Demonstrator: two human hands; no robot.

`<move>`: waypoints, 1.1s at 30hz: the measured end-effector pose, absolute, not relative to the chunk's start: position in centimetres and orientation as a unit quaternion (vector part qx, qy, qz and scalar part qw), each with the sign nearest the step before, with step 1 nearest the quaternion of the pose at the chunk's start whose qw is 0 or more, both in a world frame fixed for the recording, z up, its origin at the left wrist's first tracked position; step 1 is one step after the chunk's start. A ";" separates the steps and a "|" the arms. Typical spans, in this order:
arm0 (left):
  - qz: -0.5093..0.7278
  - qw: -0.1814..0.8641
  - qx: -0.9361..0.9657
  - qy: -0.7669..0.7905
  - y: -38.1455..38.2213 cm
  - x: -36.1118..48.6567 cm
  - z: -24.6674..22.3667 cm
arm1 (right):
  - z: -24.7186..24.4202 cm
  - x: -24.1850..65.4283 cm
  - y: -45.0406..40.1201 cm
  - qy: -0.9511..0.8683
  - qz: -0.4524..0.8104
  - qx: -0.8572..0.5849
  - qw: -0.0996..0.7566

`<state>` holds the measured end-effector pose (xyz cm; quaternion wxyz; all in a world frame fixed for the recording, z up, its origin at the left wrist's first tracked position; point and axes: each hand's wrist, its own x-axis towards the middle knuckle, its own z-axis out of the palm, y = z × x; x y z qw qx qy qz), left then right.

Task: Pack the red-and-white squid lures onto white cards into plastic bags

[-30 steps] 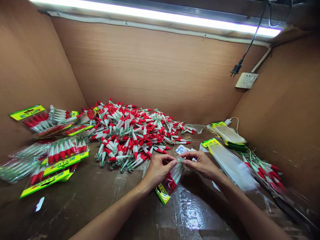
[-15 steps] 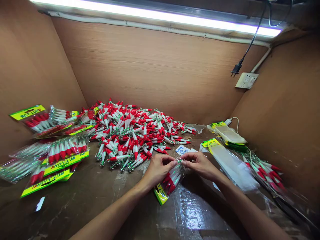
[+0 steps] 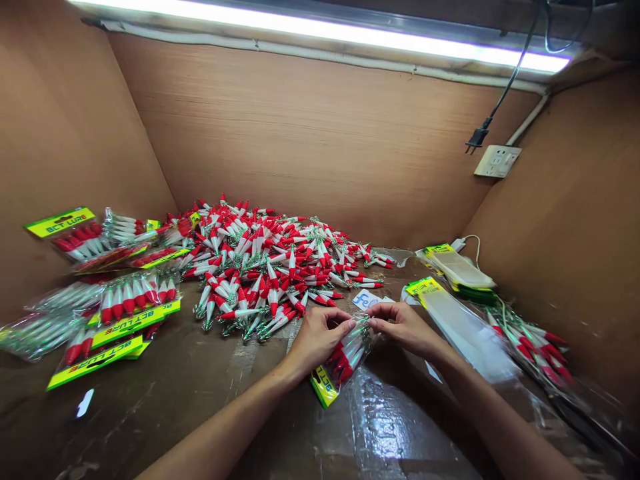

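One lure packet (image 3: 346,357) slanted down from between the left hand (image 3: 323,333) and the right hand (image 3: 404,327), their fingers and thumbs nearly closed, pinching its hook end.

Brown walls (image 3: 300,133), possibly wooden, enclose me; lit tube light (image 3: 320,30) at 12 o'clock, wall outlet (image 3: 498,161) at 2 o'clock.

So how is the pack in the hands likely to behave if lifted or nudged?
The pack would probably flex, as its clear film looks thin, though the yellow header may be stiffer. That glossy film could be slippery. With several lures lying side by side inside, it seems unlikely to roll.
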<state>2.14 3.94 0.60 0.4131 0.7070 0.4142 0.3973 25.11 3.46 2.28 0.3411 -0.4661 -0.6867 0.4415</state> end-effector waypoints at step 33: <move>0.407 0.634 0.532 0.387 4.9 1.8 -0.4 | 1.4 23.1 2.4 -0.668 0.211 -0.509 0.500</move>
